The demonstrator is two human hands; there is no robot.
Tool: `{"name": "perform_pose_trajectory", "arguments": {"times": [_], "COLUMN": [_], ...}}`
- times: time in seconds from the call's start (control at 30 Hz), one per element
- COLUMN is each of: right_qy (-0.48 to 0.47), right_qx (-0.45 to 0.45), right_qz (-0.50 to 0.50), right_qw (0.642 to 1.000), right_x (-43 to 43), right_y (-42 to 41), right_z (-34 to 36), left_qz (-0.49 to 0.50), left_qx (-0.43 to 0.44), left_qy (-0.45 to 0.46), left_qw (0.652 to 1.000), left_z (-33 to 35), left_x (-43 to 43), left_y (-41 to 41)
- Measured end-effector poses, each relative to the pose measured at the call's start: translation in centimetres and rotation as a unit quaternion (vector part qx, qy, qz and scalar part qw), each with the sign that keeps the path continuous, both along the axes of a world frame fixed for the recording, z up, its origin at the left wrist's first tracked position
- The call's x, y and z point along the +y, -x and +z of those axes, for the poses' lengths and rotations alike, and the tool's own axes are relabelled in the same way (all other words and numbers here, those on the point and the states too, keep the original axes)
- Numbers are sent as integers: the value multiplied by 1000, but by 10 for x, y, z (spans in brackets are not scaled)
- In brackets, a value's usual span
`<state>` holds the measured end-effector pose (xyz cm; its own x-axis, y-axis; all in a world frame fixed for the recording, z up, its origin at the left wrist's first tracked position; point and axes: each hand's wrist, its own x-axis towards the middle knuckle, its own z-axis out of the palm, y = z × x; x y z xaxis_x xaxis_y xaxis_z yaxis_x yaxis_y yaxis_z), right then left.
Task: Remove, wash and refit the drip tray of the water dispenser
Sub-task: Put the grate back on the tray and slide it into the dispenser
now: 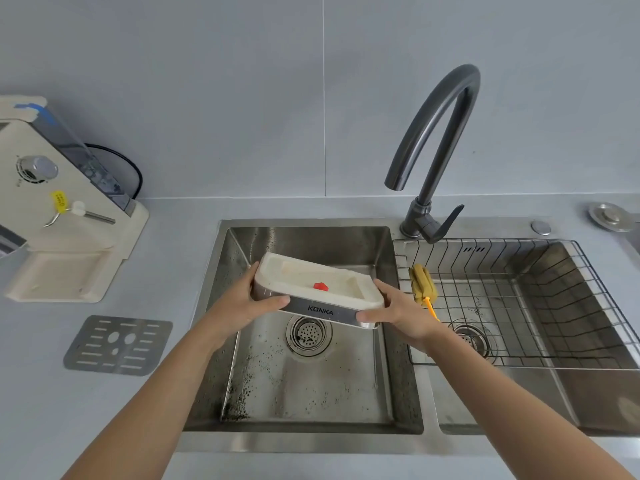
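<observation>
I'm holding the drip tray over the left sink basin, tilted, one hand at each end. My left hand is gripping the left end, thumb on the metal front; my right hand is clamping the right end, thumb under the front edge. The hands are apart, both closed on the tray. A red float is sitting inside it.

I'm judging this as the wash step starting: tray out, its metal grille lying on the counter, tap not running. The next move is probably freeing one hand for the tap lever, or for the yellow sponge brush in the wire basket over the right basin.

The water dispenser is standing at left with its tray slot empty. Grey counter, grey tiled wall. The left basin is showing dark specks around the drain.
</observation>
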<state>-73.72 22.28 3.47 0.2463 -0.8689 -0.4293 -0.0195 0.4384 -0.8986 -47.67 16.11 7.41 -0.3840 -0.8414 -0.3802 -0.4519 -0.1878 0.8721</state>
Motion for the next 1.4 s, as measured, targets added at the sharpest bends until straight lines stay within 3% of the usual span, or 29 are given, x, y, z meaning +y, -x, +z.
{"name": "perform_pose_trajectory", "arguments": {"times": [0.27,0.4,0.57,0.77,0.97,1.03,1.17,1.33,1.4], "right_qy": [-107,-193,-256,-233,-95,-140,-282,-194,-200], "right_qx": [-9,-51,-35,30,150,137,121,161,166], "right_qz": [-39,-91,-97,-125,-220,-195,-129,-161,-159], "right_qw": [993,976,961,964,959,961,943,954,952], "right_x": [-8,-12,-12,-13,-29,-23,1,-7,-5], "right_y": [-3,-4,-8,-10,-8,-13,-24,-20,-22], "right_z": [3,0,-10,-1,19,12,-13,-8,-8], "left_qz": [51,73,65,64,87,64,-13,67,89], "left_qx": [-65,-138,-182,-180,-193,-184,-218,-194,-208], "left_qy": [-24,-53,-89,-119,12,-10,-204,-107,-104], "left_qw": [996,986,977,974,977,981,954,973,969], "left_z": [4,0,-13,-14,20,12,-25,-15,-17], "left_x": [-20,-35,-39,-33,-43,-32,4,-10,-9], "left_y": [11,18,26,35,32,30,30,22,23]}}
